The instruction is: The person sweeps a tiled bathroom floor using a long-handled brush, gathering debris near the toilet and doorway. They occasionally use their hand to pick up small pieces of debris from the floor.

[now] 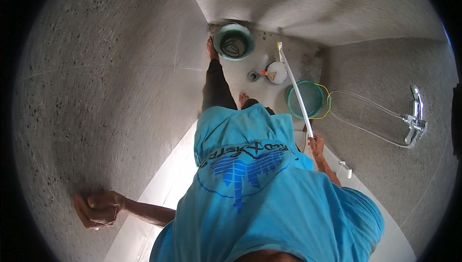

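My left hand (98,209) is at the grey speckled wall (110,117) on the left, its fingers curled. A small pale spot shows at its lower edge, but what the fingers hold, if anything, I cannot make out. On the right, my right hand (316,146) is closed around the near end of a long white pole (299,96). The pole slants away over the rim of a green bucket (290,102) holding greyish water. Its far end has a small yellowish piece, too small to name.
A green tub (220,48) with a dark coiled thing inside stands in the far corner by my foot. Near the middle are a white bucket (280,78) with a brush (270,75) across it and a small grey round piece (252,76). A chrome tap (415,120) with hoses is on the right wall.
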### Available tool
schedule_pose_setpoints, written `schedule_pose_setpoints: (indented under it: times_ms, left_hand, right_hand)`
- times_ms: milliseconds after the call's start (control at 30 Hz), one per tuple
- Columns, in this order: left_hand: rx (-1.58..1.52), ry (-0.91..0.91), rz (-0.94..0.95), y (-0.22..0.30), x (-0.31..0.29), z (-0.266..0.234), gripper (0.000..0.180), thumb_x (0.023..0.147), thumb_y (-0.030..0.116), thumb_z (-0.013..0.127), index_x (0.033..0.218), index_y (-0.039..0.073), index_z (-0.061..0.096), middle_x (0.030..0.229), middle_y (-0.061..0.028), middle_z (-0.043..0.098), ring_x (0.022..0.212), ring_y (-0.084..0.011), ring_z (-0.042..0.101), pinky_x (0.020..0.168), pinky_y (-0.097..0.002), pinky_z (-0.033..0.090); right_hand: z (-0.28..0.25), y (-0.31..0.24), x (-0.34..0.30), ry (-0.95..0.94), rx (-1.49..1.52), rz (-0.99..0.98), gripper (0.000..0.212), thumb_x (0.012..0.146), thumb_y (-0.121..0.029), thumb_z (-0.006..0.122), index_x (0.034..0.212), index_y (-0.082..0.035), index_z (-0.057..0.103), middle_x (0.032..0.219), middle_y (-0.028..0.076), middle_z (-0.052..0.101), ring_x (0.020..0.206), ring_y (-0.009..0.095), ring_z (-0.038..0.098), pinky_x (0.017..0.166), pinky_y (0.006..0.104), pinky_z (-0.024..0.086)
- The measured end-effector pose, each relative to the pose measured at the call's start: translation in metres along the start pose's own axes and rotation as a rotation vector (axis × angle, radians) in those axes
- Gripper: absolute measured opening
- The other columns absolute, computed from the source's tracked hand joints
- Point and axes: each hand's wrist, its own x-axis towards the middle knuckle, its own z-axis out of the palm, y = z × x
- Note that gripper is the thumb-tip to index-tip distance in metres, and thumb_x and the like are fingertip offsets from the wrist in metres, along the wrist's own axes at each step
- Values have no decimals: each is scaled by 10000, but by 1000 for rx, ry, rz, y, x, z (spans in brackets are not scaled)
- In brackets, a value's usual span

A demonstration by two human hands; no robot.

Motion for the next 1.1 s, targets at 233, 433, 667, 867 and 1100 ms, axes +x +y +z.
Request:
schedule_pose_setpoints:
  times_ms: [233,433,667,867,1100]
  left_hand:
    - [3,37,39,-4,1,5,299,1023,278,437,943,129,683,838,-8,684,672,-63,648,545,-236,522]
    - [-8,-31,31,4,10,-4,344,1037,265,400,943,107,691,893,-34,670,708,-85,635,617,-257,519]
    - [-5,-56,30,3,3,1,375,1042,257,387,924,91,702,895,-45,661,744,-98,619,652,-272,505]
    - [24,-68,72,3,8,-2,369,1037,273,404,912,94,702,893,-54,657,734,-104,606,623,-271,503]
    - [63,-98,95,4,9,-2,342,1024,251,427,903,83,700,886,-75,652,729,-110,613,619,-269,513]
  right_hand:
    - [-12,-1,9,41,-180,58,255,825,-191,556,971,-3,648,691,143,652,600,217,653,582,355,496]
    - [-52,0,53,16,-329,-3,432,865,-284,555,1173,15,607,855,178,665,784,270,650,706,387,484]
    - [-82,1,140,72,-476,-175,494,870,-360,580,1191,14,621,752,148,621,662,217,586,620,379,451]
    - [-71,-112,178,-28,-648,-25,368,853,-100,584,1211,-39,641,1043,222,678,963,371,664,847,445,491]
    - [6,-174,233,-134,-890,-123,343,844,-142,577,1167,-73,669,1078,207,672,1031,384,639,882,460,499]
